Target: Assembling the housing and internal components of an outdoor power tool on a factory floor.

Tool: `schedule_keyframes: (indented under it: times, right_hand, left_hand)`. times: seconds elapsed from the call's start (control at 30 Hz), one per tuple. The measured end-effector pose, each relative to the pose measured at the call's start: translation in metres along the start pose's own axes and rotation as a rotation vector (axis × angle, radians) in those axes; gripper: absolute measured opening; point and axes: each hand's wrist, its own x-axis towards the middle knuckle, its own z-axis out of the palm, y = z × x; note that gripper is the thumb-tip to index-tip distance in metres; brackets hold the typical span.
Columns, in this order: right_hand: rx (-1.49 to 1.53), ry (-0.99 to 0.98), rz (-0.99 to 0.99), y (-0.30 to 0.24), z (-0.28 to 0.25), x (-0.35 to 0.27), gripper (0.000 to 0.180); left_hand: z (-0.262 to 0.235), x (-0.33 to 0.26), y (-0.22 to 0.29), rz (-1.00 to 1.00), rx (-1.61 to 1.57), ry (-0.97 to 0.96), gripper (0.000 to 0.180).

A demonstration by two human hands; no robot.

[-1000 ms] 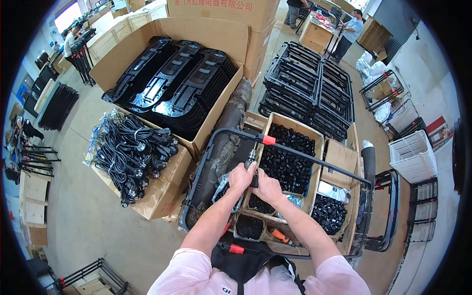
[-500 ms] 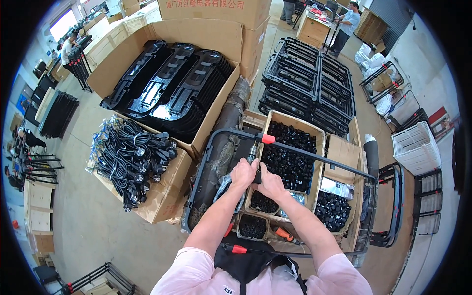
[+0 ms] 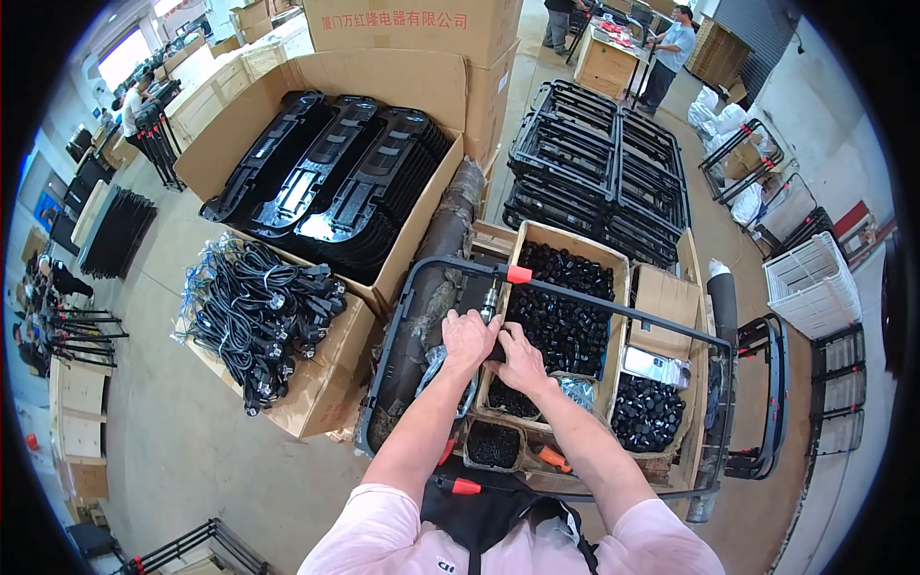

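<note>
A black tubular frame (image 3: 613, 307) with rounded corners lies across the work stand in front of me. At its far bar sits a red fitting (image 3: 518, 275). My left hand (image 3: 467, 338) is wrapped round a power screwdriver (image 3: 490, 302), its bit pointing away from me at the bar beside the red fitting. Whether the tip touches the bar is too small to tell. My right hand (image 3: 520, 357) is closed round the tool's dark lower part, close against the left hand. Another red fitting (image 3: 466, 487) is on the near bar, by my apron.
Under the frame are a bin of black plastic parts (image 3: 561, 316), a bin of black caps (image 3: 647, 412), a box of small screws (image 3: 494, 445) and an orange-handled tool (image 3: 553, 457). Bundled power cords (image 3: 264, 316) lie at left, near a carton of black panels (image 3: 331, 182). Stacked frames (image 3: 599, 163) stand beyond.
Both hands stay on the screwdriver at the far bar. The right hand has shifted slightly left, and its forearm covers more of the orange-handled tool. The whole view has tilted a little.
</note>
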Motion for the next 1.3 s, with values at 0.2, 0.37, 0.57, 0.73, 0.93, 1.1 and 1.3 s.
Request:
schedule_keyframes:
  times: [0.2, 0.37, 0.57, 0.73, 0.93, 1.1, 1.3]
  right_hand:
    - [0.005, -0.047, 0.034, -0.008, -0.001, -0.003, 0.065]
    - [0.011, -0.033, 0.018, -0.008, 0.002, -0.009, 0.064]
    - [0.001, -0.064, 0.029, -0.010, 0.000, -0.017, 0.061]
    - [-0.073, -0.059, 0.018, -0.009, -0.006, -0.028, 0.065]
    - [-0.054, -0.060, 0.109, -0.003, -0.018, -0.040, 0.068]
    - [-0.096, -0.022, 0.072, 0.014, -0.015, -0.040, 0.066]
    - [-0.092, -0.015, 0.070, 0.017, -0.015, -0.041, 0.063]
  left_hand:
    - [0.006, -0.002, -0.011, 0.095, 0.077, 0.117, 0.065]
    - [0.012, -0.008, -0.014, 0.160, 0.156, 0.254, 0.065]
    - [0.010, -0.016, -0.013, 0.138, 0.136, 0.194, 0.065]
    - [0.010, -0.025, -0.013, 0.232, 0.165, 0.330, 0.062]
    - [0.012, -0.032, 0.007, 0.254, 0.183, 0.268, 0.059]
    - [0.010, -0.031, 0.019, 0.226, 0.178, 0.132, 0.063]
    - [0.010, -0.029, 0.019, 0.265, 0.219, 0.157, 0.062]
